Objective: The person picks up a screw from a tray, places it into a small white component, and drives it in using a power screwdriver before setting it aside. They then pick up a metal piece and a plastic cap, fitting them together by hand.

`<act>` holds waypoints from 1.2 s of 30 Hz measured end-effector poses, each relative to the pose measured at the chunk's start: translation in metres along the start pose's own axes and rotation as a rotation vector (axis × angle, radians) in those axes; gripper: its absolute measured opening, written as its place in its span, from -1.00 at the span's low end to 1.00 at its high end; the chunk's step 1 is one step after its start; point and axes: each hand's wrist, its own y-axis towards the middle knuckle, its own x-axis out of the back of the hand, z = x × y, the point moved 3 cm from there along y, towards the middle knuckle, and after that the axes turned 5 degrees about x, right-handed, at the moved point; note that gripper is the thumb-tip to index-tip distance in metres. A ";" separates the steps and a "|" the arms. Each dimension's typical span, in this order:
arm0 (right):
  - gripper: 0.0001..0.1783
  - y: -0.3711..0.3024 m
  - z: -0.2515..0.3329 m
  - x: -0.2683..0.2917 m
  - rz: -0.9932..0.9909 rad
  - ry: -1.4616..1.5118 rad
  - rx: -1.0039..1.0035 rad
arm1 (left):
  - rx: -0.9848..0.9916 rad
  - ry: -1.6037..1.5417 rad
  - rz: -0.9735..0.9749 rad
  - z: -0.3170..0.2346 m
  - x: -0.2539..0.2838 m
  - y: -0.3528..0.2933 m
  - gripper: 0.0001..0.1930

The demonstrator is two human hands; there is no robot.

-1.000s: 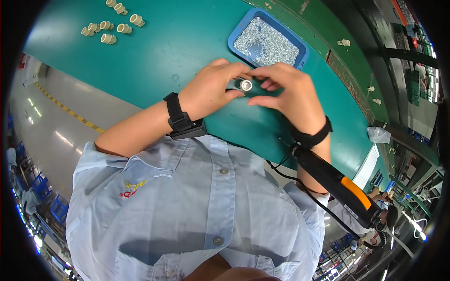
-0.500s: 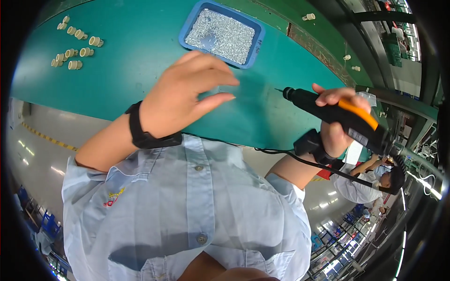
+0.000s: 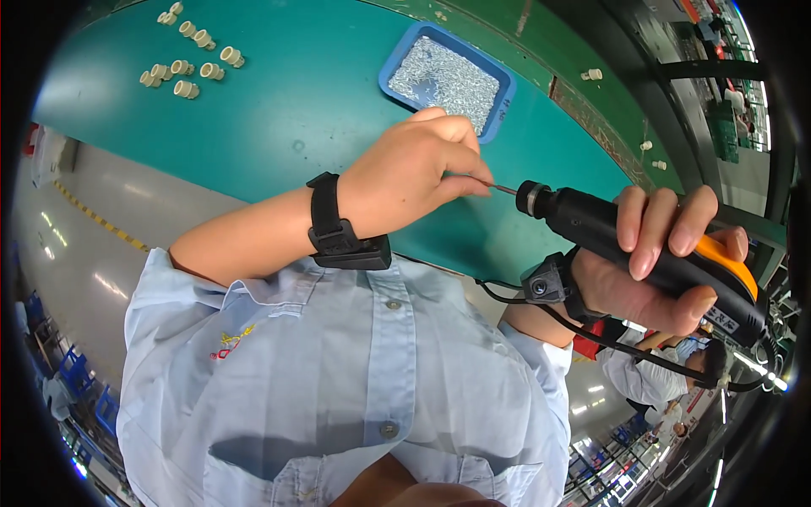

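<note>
While the right hand (image 3: 635, 293) grips it, the screwdriver (image 3: 591, 224) meets left fingertips (image 3: 470, 186).

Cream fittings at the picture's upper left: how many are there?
10 cream fittings: two at the top, three in a diagonal below, four in a row under those, one lowest. Overlaps may hide another.

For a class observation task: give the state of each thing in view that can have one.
Left hand: pinched at the bit's tip
Right hand: closed around the screwdriver
Screwdriver: held, pointing toward left hand
Tray: upright, partly filled with metal pieces
Beige fittings: loose, mostly on the table
Left wrist strap: fastened
</note>
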 end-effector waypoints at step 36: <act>-0.39 -0.020 -0.002 -0.015 -0.262 -0.201 0.096 | -0.076 -0.001 -0.179 0.001 0.018 -0.009 -0.92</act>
